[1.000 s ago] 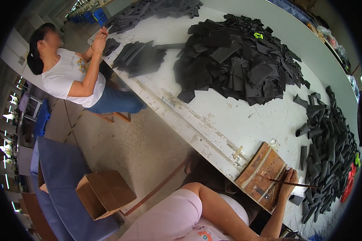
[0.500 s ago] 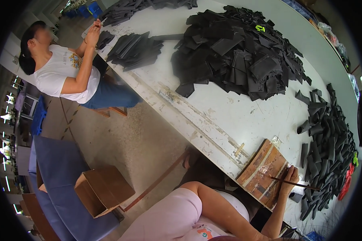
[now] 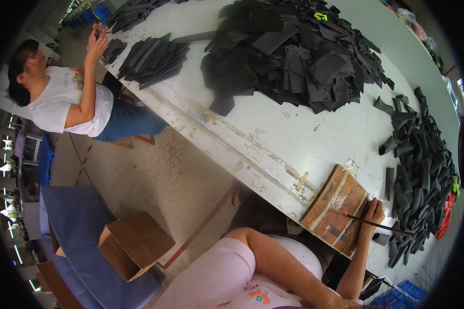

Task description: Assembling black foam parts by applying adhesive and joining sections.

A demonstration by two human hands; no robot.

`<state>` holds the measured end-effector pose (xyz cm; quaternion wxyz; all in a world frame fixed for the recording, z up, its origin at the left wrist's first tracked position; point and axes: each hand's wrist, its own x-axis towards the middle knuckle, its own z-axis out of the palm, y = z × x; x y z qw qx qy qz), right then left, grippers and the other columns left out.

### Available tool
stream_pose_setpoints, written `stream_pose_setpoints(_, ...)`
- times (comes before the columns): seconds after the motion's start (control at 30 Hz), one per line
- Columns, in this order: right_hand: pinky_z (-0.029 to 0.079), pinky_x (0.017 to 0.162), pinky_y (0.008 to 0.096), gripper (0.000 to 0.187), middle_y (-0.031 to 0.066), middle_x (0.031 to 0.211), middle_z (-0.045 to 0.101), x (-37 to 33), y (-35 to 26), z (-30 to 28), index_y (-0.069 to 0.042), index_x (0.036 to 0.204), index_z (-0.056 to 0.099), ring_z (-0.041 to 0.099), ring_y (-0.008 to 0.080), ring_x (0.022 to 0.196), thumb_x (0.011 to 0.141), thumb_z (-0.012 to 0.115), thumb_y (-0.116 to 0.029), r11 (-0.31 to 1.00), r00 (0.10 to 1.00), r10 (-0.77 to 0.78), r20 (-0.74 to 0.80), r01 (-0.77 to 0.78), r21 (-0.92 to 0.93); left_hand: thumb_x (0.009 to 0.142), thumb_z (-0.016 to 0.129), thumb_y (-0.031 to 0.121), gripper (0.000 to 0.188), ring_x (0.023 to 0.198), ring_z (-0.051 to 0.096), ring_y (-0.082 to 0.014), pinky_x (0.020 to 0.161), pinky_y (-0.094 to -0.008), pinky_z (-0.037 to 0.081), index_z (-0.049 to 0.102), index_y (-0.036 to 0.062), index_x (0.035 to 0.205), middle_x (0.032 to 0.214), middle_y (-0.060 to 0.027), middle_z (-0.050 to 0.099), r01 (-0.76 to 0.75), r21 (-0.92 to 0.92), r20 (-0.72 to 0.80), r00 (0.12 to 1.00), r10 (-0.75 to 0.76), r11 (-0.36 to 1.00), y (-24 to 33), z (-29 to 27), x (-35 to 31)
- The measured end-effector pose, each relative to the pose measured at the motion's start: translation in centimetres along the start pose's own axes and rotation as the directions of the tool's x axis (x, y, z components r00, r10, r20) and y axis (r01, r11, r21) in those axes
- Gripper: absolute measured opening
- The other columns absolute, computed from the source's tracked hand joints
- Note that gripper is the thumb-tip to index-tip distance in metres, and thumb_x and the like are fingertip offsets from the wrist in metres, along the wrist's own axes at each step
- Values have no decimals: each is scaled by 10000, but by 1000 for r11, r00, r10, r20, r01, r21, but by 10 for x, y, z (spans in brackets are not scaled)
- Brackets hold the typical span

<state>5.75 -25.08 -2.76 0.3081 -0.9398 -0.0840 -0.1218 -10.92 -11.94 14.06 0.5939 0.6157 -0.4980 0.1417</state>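
My right hand [image 3: 374, 210] rests at the right side of a wooden board [image 3: 332, 213] banded with pale tape. Its fingers are curled closed. A thin dark stick [image 3: 392, 229] crosses the heel of this hand, one end over the board and the other toward the dark pieces; it appears held in the fist. The exact grip is hard to make out. My left forearm [image 3: 294, 270] runs rightward across my body to the lower edge, where its hand is out of sight. Right of my right hand lies a heap of rolled black pieces [image 3: 417, 175].
A large pile of flat black pieces [image 3: 288, 56] covers the far table [image 3: 242, 134], with a smaller stack [image 3: 154, 62] to its left. A co-worker [image 3: 72, 98] sits at the far left, hands raised. An open cardboard box [image 3: 139, 242] stands on blue-covered material [image 3: 77, 221].
The view has shifted slightly, so the table and piles sit a little higher and further left. My right hand stays at the board with the stick.
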Motion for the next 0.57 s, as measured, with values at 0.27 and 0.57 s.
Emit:
stream_pose_setpoints(0.27, 364, 529, 339, 268, 149, 592, 488, -5, 2, -5, 32, 722, 499, 417, 238, 526, 881, 460, -179, 997, 1000, 15, -8, -15, -71, 638, 640, 223, 360, 957, 507, -293, 776, -407, 408, 547, 24, 925, 958, -155, 553, 219, 508, -394, 919, -1, 833, -2, 18, -4)
stream_pose_setpoints(0.57, 369, 593, 371, 207, 170, 670, 521, 1, -10, -3, 15, 749, 523, 475, 319, 628, 860, 471, -152, 998, 1000, 23, 17, -22, -61, 671, 648, 249, 391, 972, 509, -275, 855, -395, 371, 548, 36, 983, 1018, -148, 550, 179, -633, 120, 984, -133, 753, -3, -22, 12)
